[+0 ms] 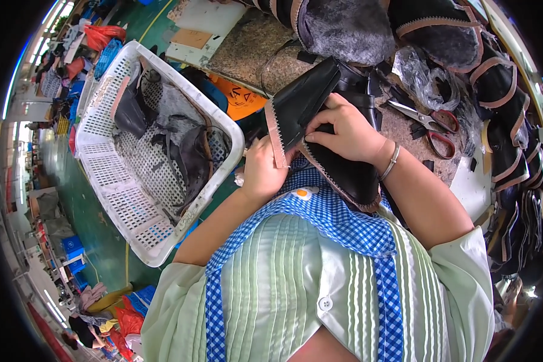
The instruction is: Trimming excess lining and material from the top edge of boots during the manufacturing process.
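Note:
A black leather shoe upper (301, 99) with a pinkish zigzag-cut edge is held up in front of my chest. My left hand (265, 169) grips its lower left edge, with the fingertips partly hidden behind it. My right hand (347, 133) pinches the upper near its opening, thumb and fingers pressed together. The other black part of the upper (350, 172) hangs below my right hand, over the blue checked apron (344, 223). Scissors (425, 120) with dark red handles lie on the worktable, right of my right hand.
At left stands a white plastic basket (238, 142) holding several dark shoe pieces. The speckled worktable (241, 45) carries fur-lined uppers (344, 30) and crumpled clear plastic (425, 72). Many more black uppers (507, 145) line the right side. An orange item (238, 99) sits beyond the basket.

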Demonstrator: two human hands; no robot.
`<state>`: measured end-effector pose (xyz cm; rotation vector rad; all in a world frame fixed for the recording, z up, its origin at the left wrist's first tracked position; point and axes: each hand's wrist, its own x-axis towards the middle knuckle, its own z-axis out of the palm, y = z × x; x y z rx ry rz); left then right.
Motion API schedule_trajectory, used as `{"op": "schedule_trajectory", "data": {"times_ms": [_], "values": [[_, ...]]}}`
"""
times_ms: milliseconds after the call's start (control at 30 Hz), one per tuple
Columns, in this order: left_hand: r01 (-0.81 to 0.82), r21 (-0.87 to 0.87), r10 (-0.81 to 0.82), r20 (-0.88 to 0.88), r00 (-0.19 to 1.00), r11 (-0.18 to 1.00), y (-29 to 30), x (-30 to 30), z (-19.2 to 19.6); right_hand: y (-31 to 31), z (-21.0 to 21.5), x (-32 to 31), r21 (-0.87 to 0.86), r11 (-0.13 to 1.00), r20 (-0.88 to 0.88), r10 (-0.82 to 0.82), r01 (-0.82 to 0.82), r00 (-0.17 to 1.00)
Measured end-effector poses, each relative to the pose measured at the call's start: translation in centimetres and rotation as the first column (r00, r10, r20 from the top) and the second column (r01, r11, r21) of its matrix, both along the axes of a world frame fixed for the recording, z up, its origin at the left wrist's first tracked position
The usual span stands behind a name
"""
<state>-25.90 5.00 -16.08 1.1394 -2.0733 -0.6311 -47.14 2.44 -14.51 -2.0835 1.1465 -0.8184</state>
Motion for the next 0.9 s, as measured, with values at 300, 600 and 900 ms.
{"op": "schedule_trajectory", "data": {"times_ms": [300,600,900], "values": [[0.06,-0.062,-0.064,-0.057,0.996,0.996,-1.8,-2.2,3.6,1.2,6.2,-0.2,-0.509,0.86,-0.348,-0.169,-0.034,0.922],[0.453,0.167,-0.434,-0.139,0.89,0.876,-1.3,-5.4,4.2,-3.0,7.4,-10.2,-0.339,0.865,-0.341,-0.479,0.37,0.809],[0.653,0.591,-0.822,0.032,0.568,0.474,-3.9,0.1,10.1,-2.3,5.2,-9.2,0.596,0.803,0.288,-0.175,-0.034,0.941]]}}
